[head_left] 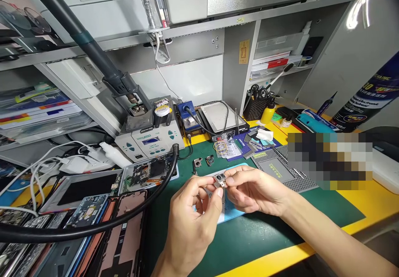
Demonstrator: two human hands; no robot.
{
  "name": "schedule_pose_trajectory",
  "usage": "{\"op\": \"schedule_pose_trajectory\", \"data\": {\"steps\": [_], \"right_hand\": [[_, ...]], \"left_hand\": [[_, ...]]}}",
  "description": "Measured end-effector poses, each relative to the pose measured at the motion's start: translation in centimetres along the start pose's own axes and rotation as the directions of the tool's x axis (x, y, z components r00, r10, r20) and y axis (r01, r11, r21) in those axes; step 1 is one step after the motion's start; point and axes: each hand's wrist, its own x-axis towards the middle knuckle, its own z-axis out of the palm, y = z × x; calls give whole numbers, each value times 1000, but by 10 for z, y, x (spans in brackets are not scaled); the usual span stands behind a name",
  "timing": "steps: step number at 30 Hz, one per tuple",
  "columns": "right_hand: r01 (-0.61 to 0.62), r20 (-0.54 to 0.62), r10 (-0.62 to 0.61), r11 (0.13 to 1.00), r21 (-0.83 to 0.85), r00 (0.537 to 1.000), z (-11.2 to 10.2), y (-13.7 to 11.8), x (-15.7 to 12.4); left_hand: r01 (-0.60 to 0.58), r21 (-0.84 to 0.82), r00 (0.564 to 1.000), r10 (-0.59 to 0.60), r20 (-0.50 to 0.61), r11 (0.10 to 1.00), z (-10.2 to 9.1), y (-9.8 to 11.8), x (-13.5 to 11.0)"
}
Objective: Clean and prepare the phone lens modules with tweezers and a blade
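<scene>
My left hand (pixel 195 214) and my right hand (pixel 254 189) meet over a light blue pad (pixel 232 214) on the green mat (pixel 268 235). Both pinch a small metal camera module (pixel 220 180) between thumb and fingertips. Two more small camera parts (pixel 203 161) lie on the mat just beyond the hands. The fingers of both hands are closed around the module.
A hot-air station (pixel 149 138) with a black hose (pixel 93 223) stands at left, beside opened phones and boards (pixel 93 210). A blue soldering station (pixel 189 119), a heating plate (pixel 218 119), a grey stencil mat (pixel 280 167), tools and bottles (pixel 268 111) line the back. A blurred patch covers the right.
</scene>
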Motion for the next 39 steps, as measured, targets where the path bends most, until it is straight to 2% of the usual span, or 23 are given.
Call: {"op": "schedule_pose_trajectory", "data": {"steps": [4, 8, 12, 15, 23, 28, 34, 39], "right_hand": [[-61, 55, 58, 997, 50, 997, -3, 0, 2], [-111, 116, 103, 992, 66, 988, -8, 3, 5], [-155, 179, 141, 985, 71, 974, -15, 8, 9], [-179, 244, 156, 981, 75, 957, -17, 11, 11], [-177, 340, 124, 976, 130, 932, -15, 15, 11], [-158, 351, 99, 977, 145, 931, -15, 18, 11], [-125, 343, 70, 982, 140, 937, -13, 17, 10], [-112, 326, 69, 987, 118, 943, -13, 16, 8]], "left_hand": [[-94, 90, 995, 95, -9, 991, 3, -1, 0], [-225, 202, 971, 235, -29, 953, 7, -3, 2], [-400, 253, 902, 428, -65, 881, 9, -7, 2], [-492, 250, 852, 521, -60, 834, 11, -9, 1], [-605, 327, 762, 647, -26, 726, 15, -12, -2], [-626, 398, 725, 689, -20, 670, 16, -13, -3], [-689, 499, 626, 778, 47, 525, 12, -11, -2], [-711, 519, 594, 800, 84, 474, 11, -10, -2]]}}
